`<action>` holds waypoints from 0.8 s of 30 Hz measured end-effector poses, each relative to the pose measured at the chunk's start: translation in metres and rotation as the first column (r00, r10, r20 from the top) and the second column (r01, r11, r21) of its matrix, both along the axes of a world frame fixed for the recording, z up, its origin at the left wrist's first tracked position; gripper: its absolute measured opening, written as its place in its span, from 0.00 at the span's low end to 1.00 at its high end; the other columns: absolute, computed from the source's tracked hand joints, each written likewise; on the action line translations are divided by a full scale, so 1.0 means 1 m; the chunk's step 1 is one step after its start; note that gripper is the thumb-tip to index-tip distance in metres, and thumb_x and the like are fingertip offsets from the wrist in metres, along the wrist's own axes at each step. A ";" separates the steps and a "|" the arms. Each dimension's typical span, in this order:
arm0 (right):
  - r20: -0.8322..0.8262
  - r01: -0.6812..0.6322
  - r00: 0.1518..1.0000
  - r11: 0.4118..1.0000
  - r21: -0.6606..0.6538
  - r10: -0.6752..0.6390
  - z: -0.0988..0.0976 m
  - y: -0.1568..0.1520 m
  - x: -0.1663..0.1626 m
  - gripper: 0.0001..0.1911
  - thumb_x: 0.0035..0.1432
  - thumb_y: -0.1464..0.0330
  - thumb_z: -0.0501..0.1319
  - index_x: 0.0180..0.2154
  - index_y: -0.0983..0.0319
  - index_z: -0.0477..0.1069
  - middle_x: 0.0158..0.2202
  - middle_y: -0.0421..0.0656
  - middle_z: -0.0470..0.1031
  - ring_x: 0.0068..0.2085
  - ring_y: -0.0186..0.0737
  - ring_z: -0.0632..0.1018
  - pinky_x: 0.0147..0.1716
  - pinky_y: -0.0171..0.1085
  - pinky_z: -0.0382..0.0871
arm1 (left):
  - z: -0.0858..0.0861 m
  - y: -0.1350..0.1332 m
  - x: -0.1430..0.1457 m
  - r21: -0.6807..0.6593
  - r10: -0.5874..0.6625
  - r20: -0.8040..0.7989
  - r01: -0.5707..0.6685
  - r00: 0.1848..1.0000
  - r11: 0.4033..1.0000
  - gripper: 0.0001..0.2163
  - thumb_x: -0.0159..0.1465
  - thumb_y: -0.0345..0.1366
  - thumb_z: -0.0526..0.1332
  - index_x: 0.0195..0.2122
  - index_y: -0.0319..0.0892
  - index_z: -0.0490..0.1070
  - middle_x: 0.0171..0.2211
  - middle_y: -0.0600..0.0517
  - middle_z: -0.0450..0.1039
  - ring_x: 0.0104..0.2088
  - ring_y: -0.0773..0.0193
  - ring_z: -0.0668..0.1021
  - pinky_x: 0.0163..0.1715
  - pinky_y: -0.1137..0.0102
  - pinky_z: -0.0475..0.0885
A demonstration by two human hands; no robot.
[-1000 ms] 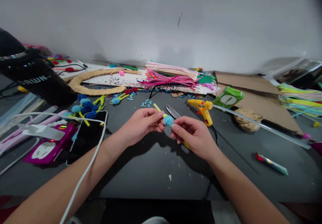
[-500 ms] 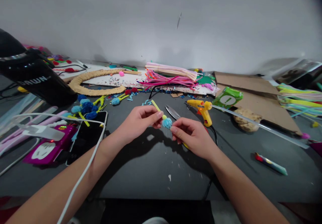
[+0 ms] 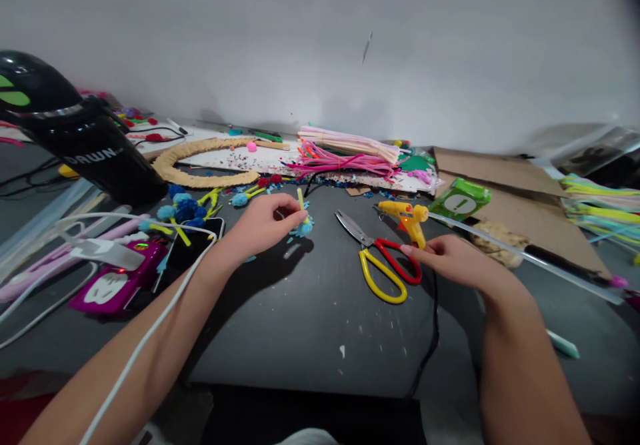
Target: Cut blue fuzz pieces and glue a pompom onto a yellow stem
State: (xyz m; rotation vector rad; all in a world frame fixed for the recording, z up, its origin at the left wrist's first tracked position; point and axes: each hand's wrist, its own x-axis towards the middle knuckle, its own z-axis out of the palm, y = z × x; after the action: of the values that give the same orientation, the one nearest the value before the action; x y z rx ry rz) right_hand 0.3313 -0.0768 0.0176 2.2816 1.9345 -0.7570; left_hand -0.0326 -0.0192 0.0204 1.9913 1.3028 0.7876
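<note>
Grey tabletop (image 3: 300, 338) fills the near side, with a purple power strip (image 3: 117, 281) to the left and scissors (image 3: 383, 293) right of centre. The right hand (image 3: 457, 258) is half curled, thumb and fingers at the foot of the glue gun's (image 3: 401, 210) handle; from where I stand I can't tell whether they grip it. The left hand (image 3: 267, 225) is pinched tight on a yellow stem (image 3: 301, 198), its blue tuft (image 3: 303, 227) just below the fingertips. Farther back, a tan ring (image 3: 165, 166) and pink pipe cleaners (image 3: 345, 160) lie before the wall (image 3: 320, 45).
</note>
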 end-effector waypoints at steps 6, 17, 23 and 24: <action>-0.189 -0.146 0.972 0.989 -0.002 0.143 0.004 -0.001 0.004 0.31 0.57 0.40 0.53 0.22 0.60 0.62 0.20 0.36 0.57 0.23 0.32 0.58 0.22 0.35 0.49 | 0.000 0.007 -0.012 0.146 0.103 -0.067 -0.093 0.992 0.985 0.12 0.62 0.44 0.61 0.31 0.39 0.74 0.28 0.52 0.74 0.28 0.66 0.72 0.30 0.71 0.67; -0.459 -0.288 0.804 0.924 0.253 0.377 0.004 -0.013 -0.085 0.22 0.65 0.53 0.56 0.25 0.61 0.67 0.22 0.37 0.66 0.25 0.32 0.65 0.26 0.33 0.59 | -0.003 0.010 -0.019 0.249 0.149 -0.172 -0.103 0.974 0.963 0.13 0.65 0.42 0.56 0.29 0.40 0.71 0.26 0.52 0.71 0.26 0.65 0.70 0.28 0.69 0.61; -0.294 -0.459 0.779 0.824 0.332 0.553 0.004 -0.009 -0.101 0.09 0.64 0.64 0.58 0.41 0.60 0.74 0.40 0.44 0.77 0.38 0.38 0.75 0.38 0.36 0.66 | -0.002 0.009 -0.018 0.265 0.138 -0.190 -0.084 0.972 0.961 0.12 0.65 0.41 0.55 0.29 0.40 0.71 0.27 0.51 0.72 0.28 0.65 0.70 0.29 0.69 0.61; -0.276 -0.479 0.770 0.807 0.347 0.575 0.002 -0.007 -0.107 0.09 0.64 0.65 0.59 0.43 0.60 0.74 0.40 0.44 0.77 0.38 0.38 0.75 0.39 0.36 0.66 | -0.002 0.009 -0.018 0.267 0.137 -0.193 -0.082 0.972 0.960 0.12 0.65 0.40 0.55 0.29 0.40 0.71 0.27 0.51 0.72 0.28 0.65 0.70 0.29 0.69 0.61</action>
State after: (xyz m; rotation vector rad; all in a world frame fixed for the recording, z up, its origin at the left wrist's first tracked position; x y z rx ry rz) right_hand 0.2243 -0.0840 0.0198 1.5956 2.8221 -0.9449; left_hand -0.0507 -0.0102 0.0189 2.2738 1.5080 0.8543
